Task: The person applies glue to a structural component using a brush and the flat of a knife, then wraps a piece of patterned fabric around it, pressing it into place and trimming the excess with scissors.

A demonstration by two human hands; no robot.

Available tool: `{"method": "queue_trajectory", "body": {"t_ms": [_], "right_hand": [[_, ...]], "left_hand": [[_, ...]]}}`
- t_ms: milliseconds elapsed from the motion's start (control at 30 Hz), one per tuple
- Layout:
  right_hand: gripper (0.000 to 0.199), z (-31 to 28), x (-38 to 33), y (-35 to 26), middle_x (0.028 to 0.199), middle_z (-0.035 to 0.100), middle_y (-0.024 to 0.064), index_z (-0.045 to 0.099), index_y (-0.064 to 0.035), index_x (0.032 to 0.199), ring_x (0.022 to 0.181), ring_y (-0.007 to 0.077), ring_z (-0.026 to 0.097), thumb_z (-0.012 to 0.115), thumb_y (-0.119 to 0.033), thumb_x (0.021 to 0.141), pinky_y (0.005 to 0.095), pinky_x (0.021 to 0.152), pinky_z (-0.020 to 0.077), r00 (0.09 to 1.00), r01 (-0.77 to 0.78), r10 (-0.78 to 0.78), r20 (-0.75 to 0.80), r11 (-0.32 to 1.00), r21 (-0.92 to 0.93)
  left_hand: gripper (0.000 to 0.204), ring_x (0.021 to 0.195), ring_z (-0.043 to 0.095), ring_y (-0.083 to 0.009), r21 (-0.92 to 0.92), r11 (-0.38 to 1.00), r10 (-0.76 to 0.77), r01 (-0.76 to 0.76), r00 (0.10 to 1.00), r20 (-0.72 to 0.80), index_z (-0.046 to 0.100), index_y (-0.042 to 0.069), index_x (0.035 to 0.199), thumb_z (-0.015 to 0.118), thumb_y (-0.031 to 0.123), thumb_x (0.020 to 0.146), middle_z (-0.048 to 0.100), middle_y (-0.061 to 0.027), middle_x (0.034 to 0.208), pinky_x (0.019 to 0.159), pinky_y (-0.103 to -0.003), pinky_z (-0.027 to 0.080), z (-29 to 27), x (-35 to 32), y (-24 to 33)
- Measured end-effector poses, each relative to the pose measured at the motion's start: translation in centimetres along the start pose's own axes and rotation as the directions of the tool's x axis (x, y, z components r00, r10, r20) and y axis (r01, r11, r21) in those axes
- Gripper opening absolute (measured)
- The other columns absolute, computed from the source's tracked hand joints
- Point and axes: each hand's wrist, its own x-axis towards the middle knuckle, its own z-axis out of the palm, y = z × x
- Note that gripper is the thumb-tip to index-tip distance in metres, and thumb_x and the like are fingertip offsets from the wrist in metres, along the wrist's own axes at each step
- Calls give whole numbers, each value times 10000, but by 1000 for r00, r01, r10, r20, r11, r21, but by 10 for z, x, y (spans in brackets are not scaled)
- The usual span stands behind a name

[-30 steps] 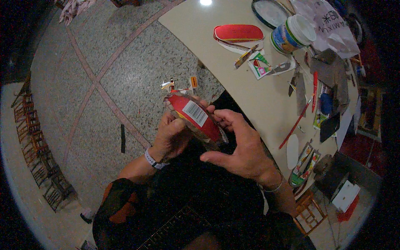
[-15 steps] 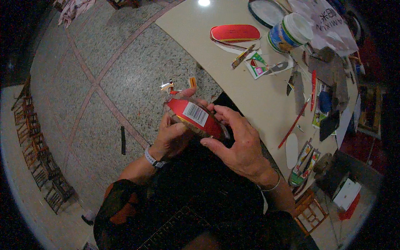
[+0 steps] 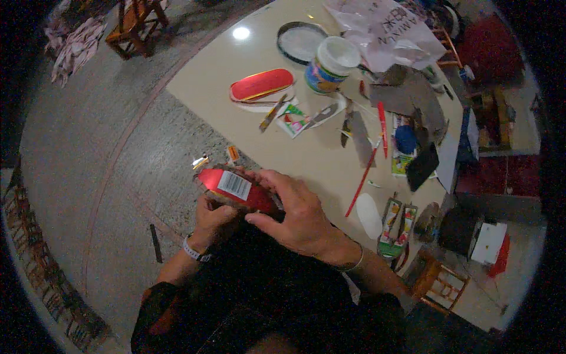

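Observation:
A shoe-shaped piece [image 3: 257, 196] with a glossy red face, a white barcode label [image 3: 234, 185] and a fuzzy grey edge lies across both hands, above my lap. My left hand [image 3: 215, 219] grips it from below and the near side, thumb bent against the edge; most of its fingers are hidden beneath. Around the right end curls my right hand [image 3: 303, 215], its thumb on the near edge and its fingers along the far one. Just past the piece's left end are a shiny scrap [image 3: 200, 161] and a small orange tag [image 3: 233, 154].
The cream table [image 3: 283, 152] extends right and ahead. On it lie a red sole-shaped piece [image 3: 262, 84], a utility knife [image 3: 273, 113], a tub [image 3: 330, 65], a round lid [image 3: 302, 42], a red-handled brush [image 3: 361, 183] and a white insole [image 3: 369, 216]. A wooden stool [image 3: 138, 29] stands far left.
The view has swung to the right, so the table things sit further left in it. Both hands keep hold of the red piece, which looks slightly more level.

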Motion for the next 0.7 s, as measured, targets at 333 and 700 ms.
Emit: {"method": "queue_trajectory", "body": {"t_ms": [333,700], "right_hand": [[279,-97,-28,37,1066,615,130,617,-33,1065,971,284,608,658,-68,792,395,825,477,992,110,-65,106,861,-496],[190,-150,-43,78,1087,583,109,593,-28,949,950,241,578,580,-74,765,351,790,430,915,335,-26,403,608,-720]], "left_hand": [[765,1230,508,-342,-279,960,-3,30,995,98,397,-17,1345,784,304,768,531,-164,1290,1044,-497,409,14,21,1],[807,1212,527,-338,-290,938,-153,191,977,148,408,10,1335,802,392,743,551,-163,1270,1032,-492,431,35,22,4]]}}
